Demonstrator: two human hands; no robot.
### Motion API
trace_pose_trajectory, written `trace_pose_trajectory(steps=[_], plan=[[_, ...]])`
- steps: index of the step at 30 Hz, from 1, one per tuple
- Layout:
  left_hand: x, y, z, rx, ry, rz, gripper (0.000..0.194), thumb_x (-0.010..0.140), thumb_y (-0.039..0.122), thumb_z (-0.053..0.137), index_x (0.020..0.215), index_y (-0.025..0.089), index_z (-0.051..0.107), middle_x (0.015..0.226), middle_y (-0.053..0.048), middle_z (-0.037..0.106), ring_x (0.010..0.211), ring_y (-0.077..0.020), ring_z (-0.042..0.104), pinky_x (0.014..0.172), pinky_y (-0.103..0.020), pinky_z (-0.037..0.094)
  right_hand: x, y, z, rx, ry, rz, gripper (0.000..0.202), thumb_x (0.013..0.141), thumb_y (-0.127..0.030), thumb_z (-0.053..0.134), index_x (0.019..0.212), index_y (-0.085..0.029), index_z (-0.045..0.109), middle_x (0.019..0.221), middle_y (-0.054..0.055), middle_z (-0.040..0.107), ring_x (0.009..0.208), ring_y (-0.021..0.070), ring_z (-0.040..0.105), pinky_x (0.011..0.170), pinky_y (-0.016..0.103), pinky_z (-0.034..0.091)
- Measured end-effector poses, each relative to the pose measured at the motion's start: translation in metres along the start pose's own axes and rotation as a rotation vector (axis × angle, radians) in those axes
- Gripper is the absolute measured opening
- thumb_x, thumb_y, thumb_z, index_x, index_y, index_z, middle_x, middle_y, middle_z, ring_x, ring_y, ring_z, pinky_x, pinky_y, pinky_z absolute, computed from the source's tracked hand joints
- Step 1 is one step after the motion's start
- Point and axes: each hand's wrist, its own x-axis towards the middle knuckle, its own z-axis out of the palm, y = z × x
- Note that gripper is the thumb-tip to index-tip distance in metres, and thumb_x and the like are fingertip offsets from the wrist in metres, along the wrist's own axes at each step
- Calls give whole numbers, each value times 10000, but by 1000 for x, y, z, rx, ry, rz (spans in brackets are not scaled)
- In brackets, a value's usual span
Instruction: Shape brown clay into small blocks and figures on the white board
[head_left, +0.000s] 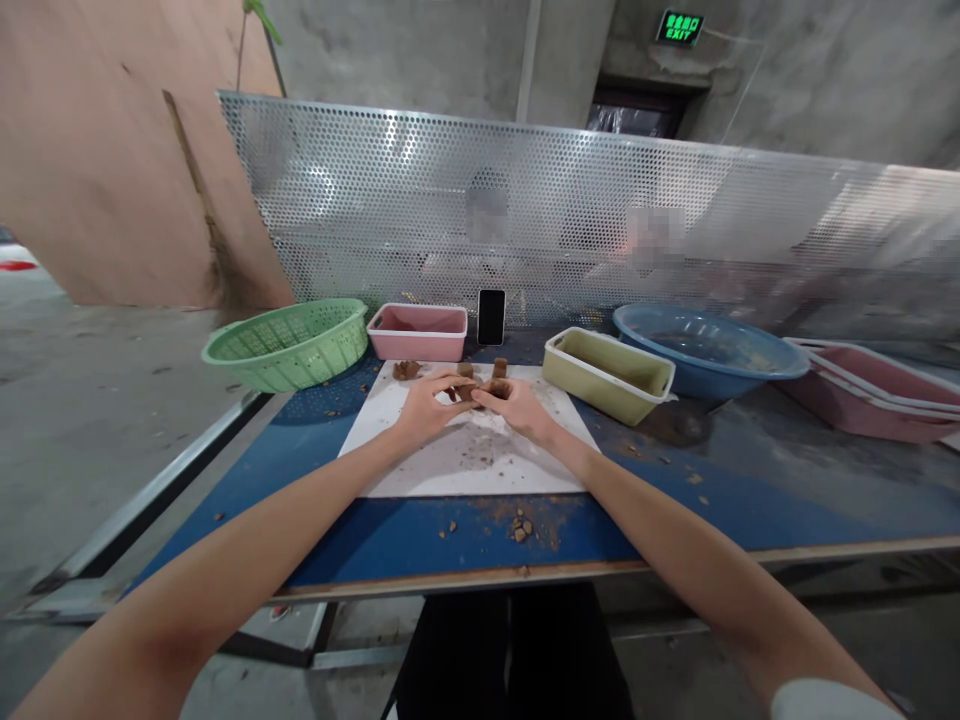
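My left hand (429,407) and my right hand (520,406) meet over a white sheet (427,478). Both are closed, thumbs and fingertips on a brown, clay-like piece (468,393) between them. Its exact shape is partly hidden by the fingers. Just beyond the hands, two brown chunks stand on the sheet, a short one (466,370) and a taller one (499,367). Another brown lump (406,370) lies behind my left hand. Brown crumbs are scattered on the sheet below the hands.
Behind the sheet are a green basket (292,348), pink bin (420,335), upright phone (491,317), yellow-green bin (607,375), blue basin (697,350) and stacked pink bins (870,395). Perforated metal panel (555,220) closes the back. Brown fragments (521,528) lie near the blue table's front edge.
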Motion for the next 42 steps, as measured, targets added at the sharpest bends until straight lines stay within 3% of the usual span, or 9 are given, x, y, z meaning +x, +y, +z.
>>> trace_pose_trajectory(steps=[7,12,15,21,27,34,37,42], plan=[[2,4,-2,46,-29,5,282,748,438,886,937,233,844,896,-75,717,806,-234,597,809,-370,485,-3,-5,-2,-35,-22,6,452,859,-644,726,850,-193,763,813,49,726,737,182,619,690,311,463],[3,0,-1,70,-22,32,268,749,422,881,936,234,841,878,-70,722,797,-223,589,777,-352,477,0,-4,0,42,4,18,603,876,-760,602,611,-225,512,595,-15,482,570,132,414,583,310,345],[2,-4,-1,105,-9,41,266,761,416,878,950,232,840,877,-67,722,798,-219,594,760,-343,469,3,-3,1,34,49,51,618,858,-770,604,589,-232,462,573,-22,436,557,129,378,577,316,313],[1,-8,-4,137,-29,60,253,797,407,855,970,223,837,841,-53,704,749,-196,577,714,-325,452,0,-8,9,77,27,108,503,851,-665,674,650,-213,579,580,-17,488,556,131,404,582,310,334],[-1,-6,-6,168,-48,51,205,799,346,848,953,211,834,810,-41,704,724,-178,573,702,-308,445,-5,-17,15,-20,56,80,378,912,-522,642,774,-179,721,695,39,665,650,165,564,622,301,416],[-3,-2,-5,209,-20,79,205,820,354,833,940,189,811,802,-37,705,721,-163,589,686,-294,456,-5,-14,18,78,75,49,308,914,-445,646,873,-171,781,868,80,774,798,206,671,727,309,496],[-3,-1,-4,224,-17,87,188,828,343,827,916,180,799,793,-36,698,712,-158,599,672,-288,471,-5,-13,18,103,71,29,284,919,-411,635,881,-170,780,898,86,782,837,223,686,774,329,504],[-4,0,-5,234,-27,97,173,848,339,819,909,181,784,788,-32,691,716,-155,614,682,-288,490,-6,-10,19,23,86,20,308,912,-408,618,733,-174,708,722,34,691,705,181,608,683,301,439]])
